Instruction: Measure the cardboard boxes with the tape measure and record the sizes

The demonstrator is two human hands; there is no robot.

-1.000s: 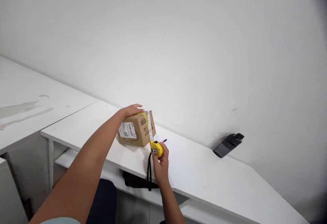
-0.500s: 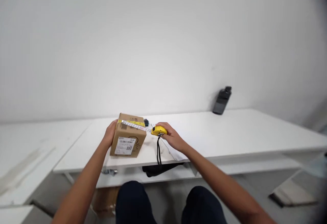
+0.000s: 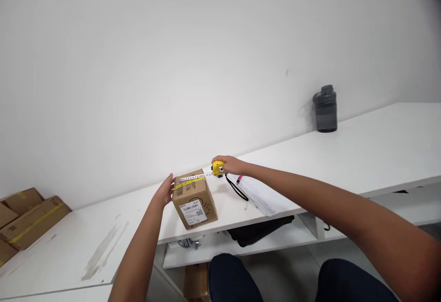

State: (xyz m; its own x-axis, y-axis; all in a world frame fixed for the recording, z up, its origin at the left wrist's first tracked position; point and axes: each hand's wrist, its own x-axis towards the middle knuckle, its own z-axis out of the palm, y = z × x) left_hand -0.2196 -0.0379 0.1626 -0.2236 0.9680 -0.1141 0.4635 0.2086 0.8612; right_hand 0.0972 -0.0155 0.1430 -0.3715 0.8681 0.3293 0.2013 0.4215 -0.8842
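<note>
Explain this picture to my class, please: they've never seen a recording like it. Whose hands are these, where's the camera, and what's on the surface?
There is no machine: these are one person's bare hands, seen from a camera worn on the head, looking forward and down. The right hand holds a yellow tape measure, its white blade stretched over a brown cardboard box. The left hand is at the box's left side; contact is hard to judge. On the white tabletop there are also white paper and an upright dark grey bottle.
</note>
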